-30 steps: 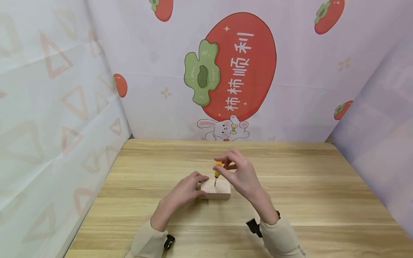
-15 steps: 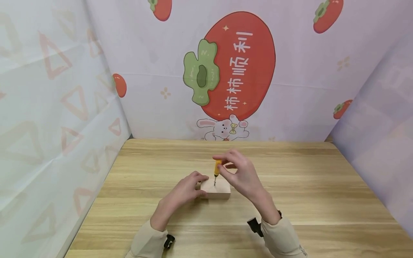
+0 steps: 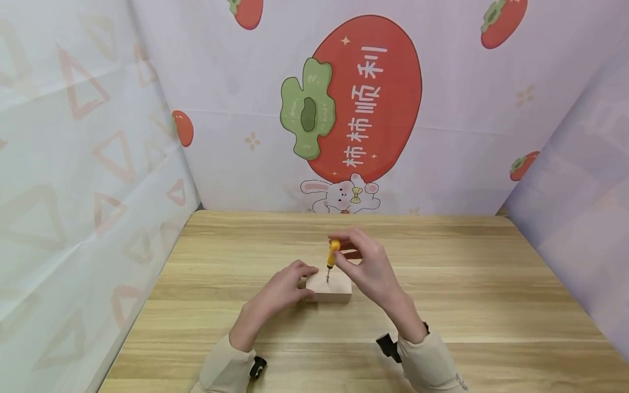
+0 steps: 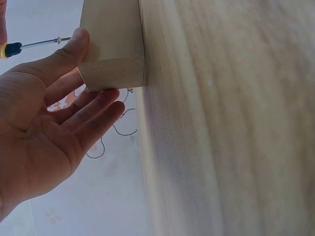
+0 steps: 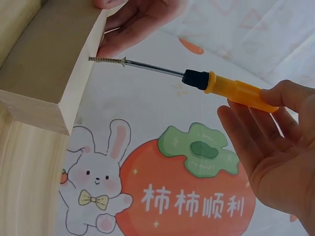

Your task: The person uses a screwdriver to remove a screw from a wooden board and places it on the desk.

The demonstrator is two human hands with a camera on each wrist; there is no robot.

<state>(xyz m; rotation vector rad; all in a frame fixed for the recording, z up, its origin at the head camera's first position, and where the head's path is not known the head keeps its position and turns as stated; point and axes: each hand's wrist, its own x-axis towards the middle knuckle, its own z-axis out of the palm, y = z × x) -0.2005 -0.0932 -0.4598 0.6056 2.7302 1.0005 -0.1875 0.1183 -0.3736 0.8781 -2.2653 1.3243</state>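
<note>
A pale wooden block lies flat on the table, its left end held between the thumb and fingers of my left hand. From its upper face stands a screw, with much of the thread exposed. The tip of a yellow-handled screwdriver meets the screw's head, the shaft roughly in line with it. Thumb and fingers of my right hand pinch the handle near its top end. In the left wrist view, the left thumb lies along the block close to the screw.
The wood-grain table spreads around the block. Behind it hangs a white backdrop printed with persimmons and a rabbit. Another patterned sheet stands along the left side. Black wrist mounts sit at both cuffs.
My right fingers have shifted round the screwdriver handle, and its top end now shows between them. The left hand and the block have kept their place.
</note>
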